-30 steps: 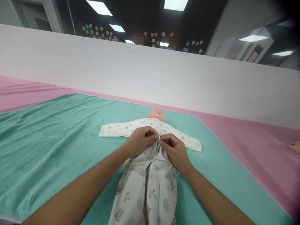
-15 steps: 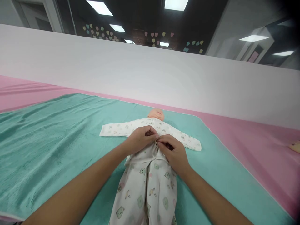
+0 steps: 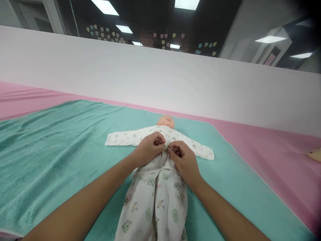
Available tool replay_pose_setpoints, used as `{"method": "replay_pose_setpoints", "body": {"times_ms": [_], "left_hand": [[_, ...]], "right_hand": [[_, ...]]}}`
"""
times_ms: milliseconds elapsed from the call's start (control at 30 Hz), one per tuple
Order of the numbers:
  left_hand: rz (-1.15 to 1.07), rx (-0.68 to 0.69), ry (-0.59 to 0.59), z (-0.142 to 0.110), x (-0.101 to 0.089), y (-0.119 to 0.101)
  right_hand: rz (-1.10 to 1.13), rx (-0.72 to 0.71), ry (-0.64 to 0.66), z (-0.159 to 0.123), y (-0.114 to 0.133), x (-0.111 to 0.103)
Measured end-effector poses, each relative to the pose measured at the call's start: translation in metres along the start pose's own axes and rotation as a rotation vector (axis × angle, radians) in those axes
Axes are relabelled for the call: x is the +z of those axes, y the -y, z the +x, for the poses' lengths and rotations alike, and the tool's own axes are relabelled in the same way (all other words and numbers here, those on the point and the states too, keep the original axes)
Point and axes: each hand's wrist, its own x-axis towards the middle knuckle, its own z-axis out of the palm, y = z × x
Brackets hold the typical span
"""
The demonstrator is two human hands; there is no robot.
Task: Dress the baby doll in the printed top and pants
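Observation:
A baby doll (image 3: 166, 122) lies on its back, its head at the far end. It wears a white printed top (image 3: 125, 138) with both sleeves spread wide, and white trousers (image 3: 156, 204) with animal prints. Over the doll's middle, my left hand (image 3: 151, 147) pinches the front edge of the top. Close beside it on the right, my right hand (image 3: 184, 160) pinches the same front opening, fingertips almost meeting the left ones. Whatever fastening lies between the fingertips is too small and covered to make out.
A teal blanket (image 3: 75, 144) lies under the doll, over a pink cloth (image 3: 271, 147). Behind stands a low white wall (image 3: 150, 77) with dark glass and heart stickers above. At the right edge a pale tan object (image 3: 314, 154) is partly in view.
Both hands remain pinching the top's front. The fingertips have shifted slightly, with a small gap opening between the two hands. The view has moved a little.

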Motion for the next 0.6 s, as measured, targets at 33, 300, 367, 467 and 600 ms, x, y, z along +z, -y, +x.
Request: {"method": "replay_pose_setpoints", "body": {"times_ms": [33, 300, 367, 467, 600], "left_hand": [[-0.009, -0.003, 0.005, 0.0001, 0.0000, 0.0001], [-0.033, -0.010, 0.030, 0.0041, 0.0012, 0.0057], [-0.037, -0.010, 0.037, 0.0050, 0.0013, 0.0064], [0.012, 0.002, 0.018, 0.0049, 0.0008, 0.0056], [0.113, 0.058, 0.002, 0.0037, -0.0007, 0.0042]], "right_hand": [[0.002, 0.023, 0.001, 0.0006, -0.0005, -0.0001], [0.054, 0.113, 0.049, 0.0025, -0.0026, -0.0008], [0.076, 0.125, 0.053, 0.0028, -0.0033, -0.0011], [0.107, 0.138, 0.054, 0.0030, -0.0055, -0.0014], [0.101, 0.122, 0.054, 0.0023, -0.0065, -0.0024]]}}
